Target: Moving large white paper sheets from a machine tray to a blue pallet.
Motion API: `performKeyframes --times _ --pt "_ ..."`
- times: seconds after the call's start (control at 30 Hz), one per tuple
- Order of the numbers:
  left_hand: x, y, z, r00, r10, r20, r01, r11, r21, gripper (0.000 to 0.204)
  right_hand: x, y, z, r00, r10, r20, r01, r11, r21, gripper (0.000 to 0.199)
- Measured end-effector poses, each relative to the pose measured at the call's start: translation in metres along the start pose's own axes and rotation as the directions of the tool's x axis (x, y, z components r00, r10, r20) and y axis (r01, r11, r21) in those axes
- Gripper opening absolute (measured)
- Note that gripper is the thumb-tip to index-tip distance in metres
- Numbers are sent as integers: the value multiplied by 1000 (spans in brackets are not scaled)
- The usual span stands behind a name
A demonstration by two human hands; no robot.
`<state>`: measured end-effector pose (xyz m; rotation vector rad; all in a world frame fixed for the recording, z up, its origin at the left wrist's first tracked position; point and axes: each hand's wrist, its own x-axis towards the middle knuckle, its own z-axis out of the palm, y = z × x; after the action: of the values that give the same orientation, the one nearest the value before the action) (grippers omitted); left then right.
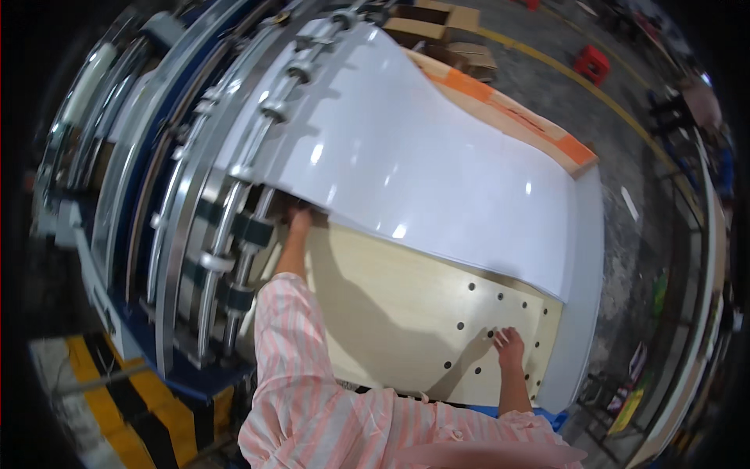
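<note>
A large glossy white sheet (461, 184) comes out from the machine's rollers and curves down over a pale board (367, 289). My left hand (299, 217) reaches in at the sheet's near edge, close beside the rollers (226, 234). Its fingers are in shadow and partly hidden there, so I cannot make out whether they grip the sheet. Above the right part of the board, among its dark round holes, my right hand (509, 344) hangs with fingers apart and nothing in them, short of the sheet.
The machine's metal frame (183, 211) fills the left side. A yellow-and-black striped block (129, 391) stands at lower left. Orange-and-tan cardboard (508, 109) borders the sheet's far side, with open cartons (430, 23) behind. A red stool (591, 65) is on the floor; a person (699, 105) is at far right.
</note>
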<state>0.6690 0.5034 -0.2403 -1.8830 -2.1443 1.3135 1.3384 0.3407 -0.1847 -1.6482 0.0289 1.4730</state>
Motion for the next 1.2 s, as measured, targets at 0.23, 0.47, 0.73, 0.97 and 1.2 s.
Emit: performKeyframes --times 0.23,0.47,0.73,0.97,1.2 --pt "-21 68 -47 869 -307 -387 -259 385 -886 13 -20 -9 5 988 113 102 -110 993 -39 27" --pt "-58 65 -102 965 -259 -49 -241 -789 -565 28 -13 -10 0 991 107 83 -104 994 -42 26" --pt "-31 87 -135 949 -277 -148 -152 6 -988 29 30 -26 -2 998 -44 -42 46 998 50 33" --pt "-64 90 -133 939 -42 -343 -345 -71 -936 46 40 -59 -13 822 -565 -69 483 755 -443 38" --pt "-98 90 -183 933 81 -350 -341 508 -791 85 -22 -128 -135 205 -971 125 -39 -136 -990 46"
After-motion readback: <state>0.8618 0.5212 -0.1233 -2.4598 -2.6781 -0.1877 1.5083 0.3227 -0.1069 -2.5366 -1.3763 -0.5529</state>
